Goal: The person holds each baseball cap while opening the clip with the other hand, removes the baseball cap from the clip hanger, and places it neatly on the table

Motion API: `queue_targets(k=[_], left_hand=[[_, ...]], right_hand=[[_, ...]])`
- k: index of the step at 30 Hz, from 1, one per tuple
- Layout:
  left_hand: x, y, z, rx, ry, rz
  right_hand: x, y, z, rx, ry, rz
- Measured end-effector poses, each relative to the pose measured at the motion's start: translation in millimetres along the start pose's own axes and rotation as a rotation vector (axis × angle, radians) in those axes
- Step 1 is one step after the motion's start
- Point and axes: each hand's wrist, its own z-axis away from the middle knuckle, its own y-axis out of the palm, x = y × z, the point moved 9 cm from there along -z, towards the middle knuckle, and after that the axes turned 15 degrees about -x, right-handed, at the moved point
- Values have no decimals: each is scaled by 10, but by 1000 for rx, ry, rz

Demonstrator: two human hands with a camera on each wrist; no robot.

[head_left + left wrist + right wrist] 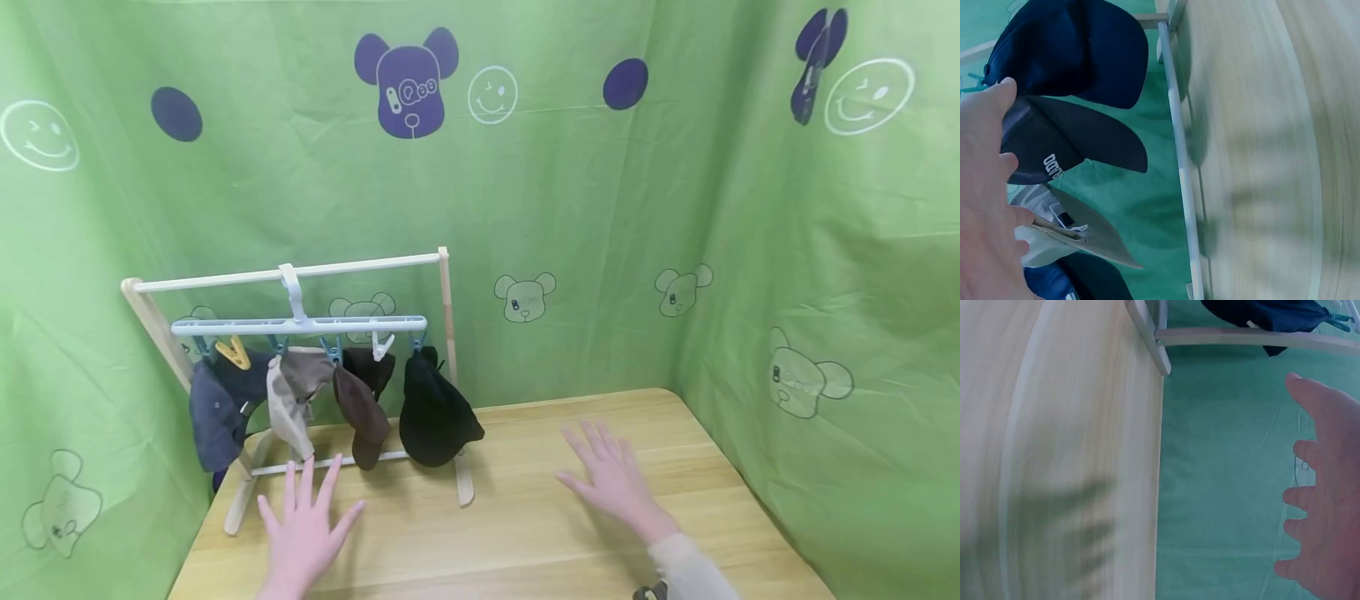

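Observation:
Four caps hang by clips from a pale blue clip hanger point(352, 325) on a small rack. From left to right they are a navy cap point(213, 417), a light grey-beige cap point(288, 400), a dark brown cap point(360, 417) and a black cap point(435, 421). My left hand point(302, 529) is held with fingers spread, in front of the grey-beige cap and over the table's near left part. To the right of the rack, my right hand point(611, 475) hovers above the wood with its fingers spread. Both hands hold nothing.
The rack point(446, 308) has wooden side posts and a white top bar point(360, 267). A yellow clip point(234, 353) and a white clip point(382, 345) are also on the hanger. Under everything is a wooden table point(525, 533), enclosed by green printed curtains point(577, 208).

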Motion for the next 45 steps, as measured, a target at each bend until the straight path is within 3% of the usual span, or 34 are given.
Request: queue_targets(k=[9, 23, 30, 45], left_hand=[[20, -299, -104, -114, -11, 39], [181, -540, -174, -266, -35, 98], [235, -684, -224, -347, -14, 88], [315, -1049, -488, -436, -1, 77]], right_hand=[[298, 81, -138, -3, -46, -48], [801, 112, -335, -6, -130, -73], [1011, 62, -479, -4, -152, -91], [1528, -115, -880, -34, -275, -52]])
